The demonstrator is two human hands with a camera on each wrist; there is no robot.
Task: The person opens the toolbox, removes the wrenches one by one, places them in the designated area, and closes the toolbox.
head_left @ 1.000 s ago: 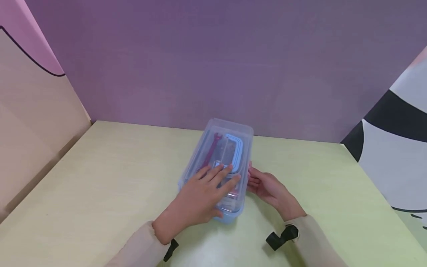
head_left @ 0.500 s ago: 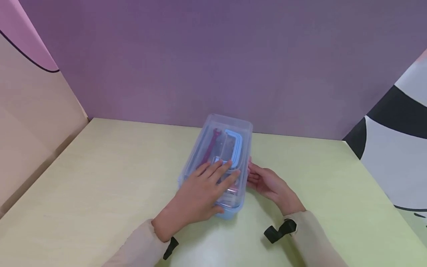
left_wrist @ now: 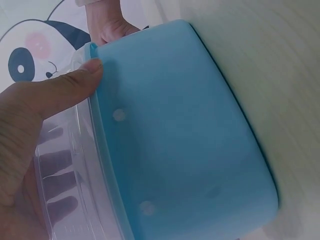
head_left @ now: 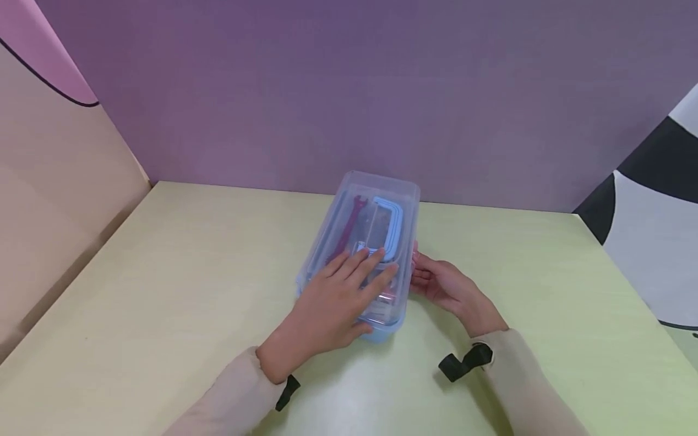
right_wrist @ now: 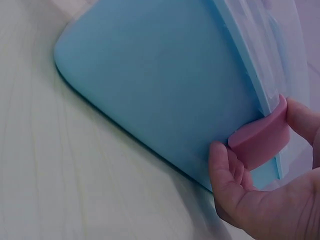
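A blue storage box (head_left: pixel 388 330) with a clear lid (head_left: pixel 382 188) lies on the pale green table (head_left: pixel 180 272). Through the lid show a red wrench (head_left: pixel 349 227) and a light blue frame-shaped item (head_left: pixel 395 223). My left hand (head_left: pixel 349 284) lies flat on the lid's near half, fingers straight. Its thumb (left_wrist: pixel 65 85) rests against the lid rim above the blue base (left_wrist: pixel 180 130). My right hand (head_left: pixel 421 272) is at the box's right side. There it pinches a pink latch (right_wrist: pixel 262 135) on the edge of the box (right_wrist: pixel 160 75), thumb above and fingers (right_wrist: pixel 222 165) below.
A purple wall (head_left: pixel 349 91) stands just behind the box. A beige panel (head_left: pixel 49 200) closes the left side and a black-and-white panda panel (head_left: pixel 654 230) the right. Black straps (head_left: pixel 463 360) sit at both wrists.
The box and both hands sit slightly higher and further right in the head view. Both hands keep the same hold on the lid and the latch.
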